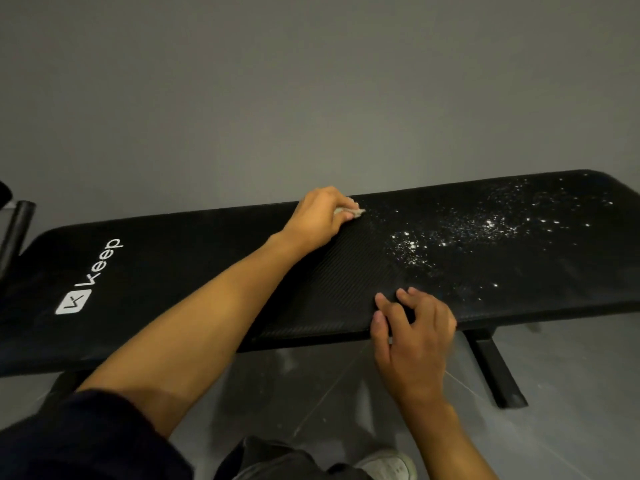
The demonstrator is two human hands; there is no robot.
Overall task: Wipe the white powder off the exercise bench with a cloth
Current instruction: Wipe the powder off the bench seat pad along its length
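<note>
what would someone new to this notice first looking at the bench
The scatter of white powder stands out most, bright against the right half of the long black padded exercise bench. Next is the left hand at the bench's far edge, pressing a small pale cloth right where the powder begins. The right hand rests with its fingertips on the near edge, holding nothing.

Quick count: two hands, left (317,216) and right (414,336). One surface (173,271), one cloth (349,211), one "Keep" logo (88,277), one bench leg (498,372), one white shoe (389,464). Powder specks (485,226): too many to count.
</note>
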